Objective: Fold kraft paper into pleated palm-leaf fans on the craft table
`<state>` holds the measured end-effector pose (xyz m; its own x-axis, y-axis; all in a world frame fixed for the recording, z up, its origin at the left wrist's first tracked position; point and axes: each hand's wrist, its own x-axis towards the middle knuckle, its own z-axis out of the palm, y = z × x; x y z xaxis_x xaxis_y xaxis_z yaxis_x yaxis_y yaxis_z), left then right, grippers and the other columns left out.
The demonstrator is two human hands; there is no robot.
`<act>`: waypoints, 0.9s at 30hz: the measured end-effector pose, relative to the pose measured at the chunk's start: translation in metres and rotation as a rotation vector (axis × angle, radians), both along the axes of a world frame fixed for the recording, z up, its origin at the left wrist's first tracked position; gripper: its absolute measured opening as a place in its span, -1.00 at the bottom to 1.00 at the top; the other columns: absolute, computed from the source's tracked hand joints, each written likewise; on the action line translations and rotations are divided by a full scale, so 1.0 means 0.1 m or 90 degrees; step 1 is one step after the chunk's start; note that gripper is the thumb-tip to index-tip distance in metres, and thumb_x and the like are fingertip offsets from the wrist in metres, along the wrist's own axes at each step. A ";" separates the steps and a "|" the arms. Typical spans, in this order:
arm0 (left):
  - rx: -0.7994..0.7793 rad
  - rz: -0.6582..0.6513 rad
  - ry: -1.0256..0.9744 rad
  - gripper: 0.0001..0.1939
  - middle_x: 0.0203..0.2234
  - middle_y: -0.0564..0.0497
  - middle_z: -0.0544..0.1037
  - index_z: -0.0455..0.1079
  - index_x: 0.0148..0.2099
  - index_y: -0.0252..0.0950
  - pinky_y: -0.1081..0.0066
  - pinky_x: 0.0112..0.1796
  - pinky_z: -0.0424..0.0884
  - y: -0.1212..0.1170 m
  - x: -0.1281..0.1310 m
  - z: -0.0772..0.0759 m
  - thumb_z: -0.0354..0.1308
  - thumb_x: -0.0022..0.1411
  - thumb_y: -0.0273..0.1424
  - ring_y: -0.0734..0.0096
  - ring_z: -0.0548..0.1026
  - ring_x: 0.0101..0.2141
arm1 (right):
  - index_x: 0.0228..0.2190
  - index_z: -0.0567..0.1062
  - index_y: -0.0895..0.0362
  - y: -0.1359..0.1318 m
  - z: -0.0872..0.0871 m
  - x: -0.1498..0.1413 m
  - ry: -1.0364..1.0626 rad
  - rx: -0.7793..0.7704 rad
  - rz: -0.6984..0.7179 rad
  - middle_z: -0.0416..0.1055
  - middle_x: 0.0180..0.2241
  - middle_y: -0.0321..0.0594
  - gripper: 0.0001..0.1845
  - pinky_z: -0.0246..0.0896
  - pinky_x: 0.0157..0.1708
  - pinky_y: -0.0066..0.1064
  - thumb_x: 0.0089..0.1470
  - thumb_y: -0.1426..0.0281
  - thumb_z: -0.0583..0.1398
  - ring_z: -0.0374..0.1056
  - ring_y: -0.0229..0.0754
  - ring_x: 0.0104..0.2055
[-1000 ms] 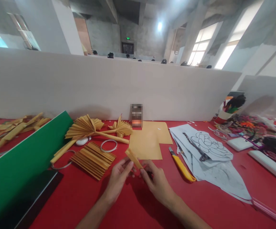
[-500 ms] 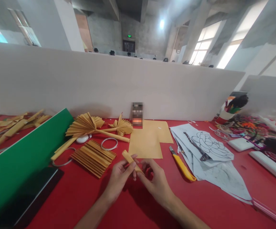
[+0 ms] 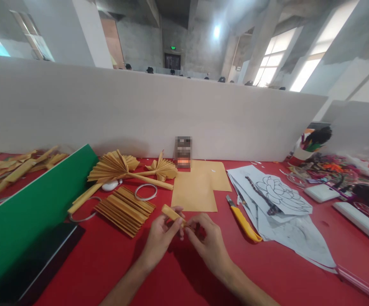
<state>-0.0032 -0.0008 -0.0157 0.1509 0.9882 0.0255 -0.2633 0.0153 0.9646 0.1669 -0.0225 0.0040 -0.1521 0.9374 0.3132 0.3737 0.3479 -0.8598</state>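
Note:
A narrow folded strip of tan paper (image 3: 170, 212) is held above the red tabletop, slanting from upper left to lower right. My left hand (image 3: 159, 238) is closed on it, thumb on top and fingers beneath. At its lower right end my right hand (image 3: 209, 240) is pinched, with thumb and index finger together; those fingertips partly hide that end. Just beyond the hands lies a flat sheet of tan paper (image 3: 193, 193). An accordion-pleated tan paper (image 3: 125, 211) rests left of my left hand, and a yellow utility knife (image 3: 243, 222) right of my right hand.
Pleated paper fans (image 3: 112, 168) with rolled stems lie at back left, near a ring of wire (image 3: 146, 192). A green board (image 3: 38, 212) stands at left beside a dark tablet-like slab (image 3: 40, 265). Drawing sheets (image 3: 280, 199) spread at right. A white partition (image 3: 159, 114) closes the back.
The paper strip has turned slightly, its far end shifting left and down. My right thumb and fingertips have drawn closer together at its near end.

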 end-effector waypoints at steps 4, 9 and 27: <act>-0.033 -0.016 -0.056 -0.52 -0.17 -0.08 0.59 0.45 0.06 -0.35 0.39 -0.48 0.50 0.01 0.00 0.01 0.33 0.28 -0.10 0.48 0.49 -0.52 | -0.39 0.49 0.13 0.04 0.02 0.03 0.065 -0.109 0.011 0.44 -0.45 -0.29 -0.75 0.14 -0.37 -0.42 0.30 0.26 0.21 0.27 -0.23 -0.41; -0.055 -0.014 -0.082 -0.51 -0.17 -0.13 0.63 0.50 0.05 -0.37 0.42 -0.54 0.47 0.03 -0.03 0.01 0.29 0.31 -0.06 0.54 0.45 -0.58 | -0.40 0.42 0.13 0.06 -0.06 0.04 0.099 -0.171 0.046 0.29 -0.50 -0.36 -0.66 0.02 -0.45 -0.44 0.30 0.15 0.21 0.14 -0.28 -0.46; -0.087 -0.082 0.014 -0.36 -0.59 0.05 0.52 0.52 0.09 -0.41 0.46 -0.62 0.41 0.01 -0.04 0.04 0.21 0.30 0.08 0.44 0.44 -0.65 | -0.43 0.51 0.12 0.00 0.06 0.00 0.096 -0.185 0.090 0.51 -0.47 -0.24 -0.57 0.29 -0.37 -0.38 0.23 0.02 0.25 0.40 -0.17 -0.42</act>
<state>-0.0075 -0.0002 -0.0117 0.2748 0.9550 -0.1117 -0.2300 0.1780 0.9568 0.1670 -0.0220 0.0095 -0.2589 0.9637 0.0653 0.2006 0.1197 -0.9723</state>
